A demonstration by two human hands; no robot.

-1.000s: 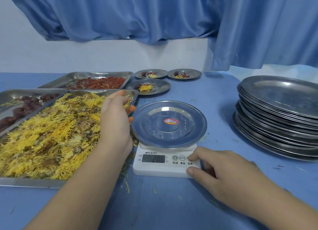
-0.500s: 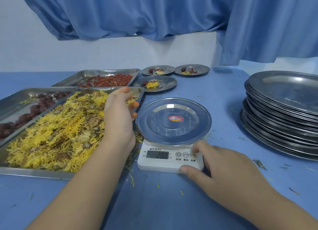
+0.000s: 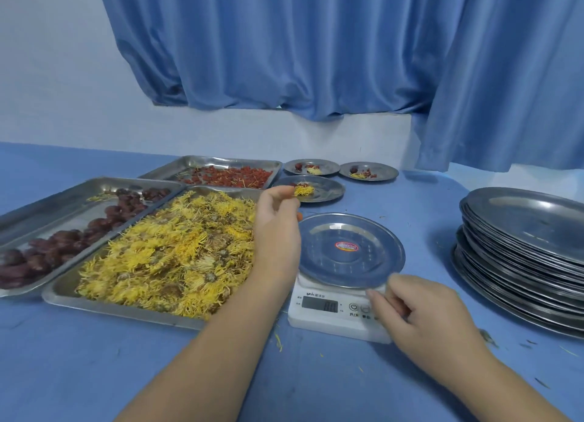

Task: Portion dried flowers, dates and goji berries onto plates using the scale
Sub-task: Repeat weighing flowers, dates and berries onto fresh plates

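Raised left hand, fingers curled; lower right hand, loosely curled.

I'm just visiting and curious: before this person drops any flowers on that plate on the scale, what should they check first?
1. The plate on the scale is bare and sits level: ok.
2. The scale reads zero with the plate on it: cannot tell, the digits are blurred.
3. The left hand holds a pinch of petals: cannot tell. Its curled fingers hover between the flower tray and the plate.
4. The right hand is off the scale: not ok, it covers the front right corner and the buttons.
5. There are enough dried flowers to draw from: ok, the tray is heaped.
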